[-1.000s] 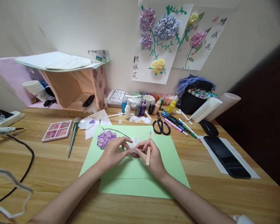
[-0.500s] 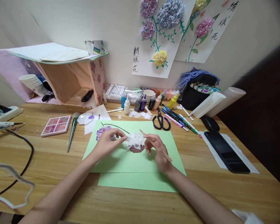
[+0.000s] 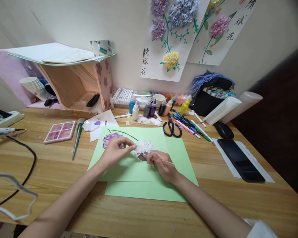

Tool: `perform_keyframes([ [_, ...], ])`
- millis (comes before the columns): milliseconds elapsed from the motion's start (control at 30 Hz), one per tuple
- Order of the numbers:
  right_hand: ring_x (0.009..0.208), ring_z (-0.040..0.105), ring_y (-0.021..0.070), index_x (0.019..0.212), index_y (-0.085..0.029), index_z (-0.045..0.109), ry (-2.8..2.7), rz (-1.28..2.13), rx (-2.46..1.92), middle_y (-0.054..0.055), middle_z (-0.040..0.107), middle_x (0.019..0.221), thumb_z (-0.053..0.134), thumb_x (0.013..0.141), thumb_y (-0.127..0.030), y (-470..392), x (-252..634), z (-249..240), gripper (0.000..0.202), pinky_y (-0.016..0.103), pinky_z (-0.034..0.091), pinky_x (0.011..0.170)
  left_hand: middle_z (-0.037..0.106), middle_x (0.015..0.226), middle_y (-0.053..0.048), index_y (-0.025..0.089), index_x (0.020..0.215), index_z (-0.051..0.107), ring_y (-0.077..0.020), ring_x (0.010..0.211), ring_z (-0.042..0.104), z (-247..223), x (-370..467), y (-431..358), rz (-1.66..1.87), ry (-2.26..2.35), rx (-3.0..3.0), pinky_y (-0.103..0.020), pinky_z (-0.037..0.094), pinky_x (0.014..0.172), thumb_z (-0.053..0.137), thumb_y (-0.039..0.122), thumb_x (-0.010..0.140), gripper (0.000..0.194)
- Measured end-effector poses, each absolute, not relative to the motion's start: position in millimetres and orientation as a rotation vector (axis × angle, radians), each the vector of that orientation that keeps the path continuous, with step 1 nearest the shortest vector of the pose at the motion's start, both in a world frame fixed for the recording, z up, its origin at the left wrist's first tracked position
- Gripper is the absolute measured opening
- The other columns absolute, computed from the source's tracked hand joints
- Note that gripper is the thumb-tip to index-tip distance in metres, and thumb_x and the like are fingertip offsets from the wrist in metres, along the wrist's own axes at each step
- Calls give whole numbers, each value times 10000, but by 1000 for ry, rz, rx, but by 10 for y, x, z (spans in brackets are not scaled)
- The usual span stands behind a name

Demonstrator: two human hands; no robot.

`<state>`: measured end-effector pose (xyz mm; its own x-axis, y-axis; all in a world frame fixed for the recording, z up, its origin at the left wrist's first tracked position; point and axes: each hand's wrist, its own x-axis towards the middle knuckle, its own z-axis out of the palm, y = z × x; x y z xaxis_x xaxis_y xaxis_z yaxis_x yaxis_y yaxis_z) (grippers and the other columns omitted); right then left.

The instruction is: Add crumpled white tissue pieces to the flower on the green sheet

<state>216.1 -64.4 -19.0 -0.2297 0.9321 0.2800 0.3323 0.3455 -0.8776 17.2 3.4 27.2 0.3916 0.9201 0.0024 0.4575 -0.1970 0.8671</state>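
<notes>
A white ruffled paper flower sits on the light green paper, with a dull mauve patch showing below it. My left hand pinches at the flower's left edge, thumb against finger; whether a separate scrap is in the pinch I cannot make out. In my right hand is a thin wooden stick, its front end hidden by the fingers near the flower's lower right. Partly behind my left hand, a purple and pink paper flower lies on the same sheet. A dark curved line runs between the flowers.
Black scissors lie behind the paper, near several paint bottles and pens. At right are a black phone and a mouse. Left are a brush, a pink palette and a glue gun.
My right hand has moved down and left to the flower's lower right, and the stick has tipped flatter. My left hand keeps its pinch at the left edge.
</notes>
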Motion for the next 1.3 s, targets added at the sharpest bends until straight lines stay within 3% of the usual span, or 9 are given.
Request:
perform_keyframes([
  [167,609,497,144,732,-196,605,-1738,915,-1125,13,529,631,276,971,-405,-616,2156,-172,457,276,401,636,714,786,-18,226,740,712,-180,758,584,195,291,-187,509,1019,1988,-288,413,701,617,347,768,156],
  [400,609,503,151,750,-193,614,-1618,1038,-1100,18,540,630,287,956,-456,-604,2171,-182,467,282,409,629,686,779,-26,237,799,693,-189,760,562,58,364,-301,547,1155,2174,-288,399,661,574,306,808,138],
  [667,467,411,130,590,-199,561,-1410,999,-1092,-7,441,513,247,931,-528,-667,2216,-252,569,285,384,543,681,789,-10,230,798,668,-187,779,550,47,332,-251,615,1264,2238,-295,396,677,560,249,812,111],
  [1300,592,476,132,680,-201,549,-1699,896,-1103,-15,455,575,268,979,-349,-619,2171,-155,436,254,384,634,643,736,-21,195,760,605,-178,733,501,-41,380,-193,671,1176,2421,-291,371,653,526,233,846,123],
])
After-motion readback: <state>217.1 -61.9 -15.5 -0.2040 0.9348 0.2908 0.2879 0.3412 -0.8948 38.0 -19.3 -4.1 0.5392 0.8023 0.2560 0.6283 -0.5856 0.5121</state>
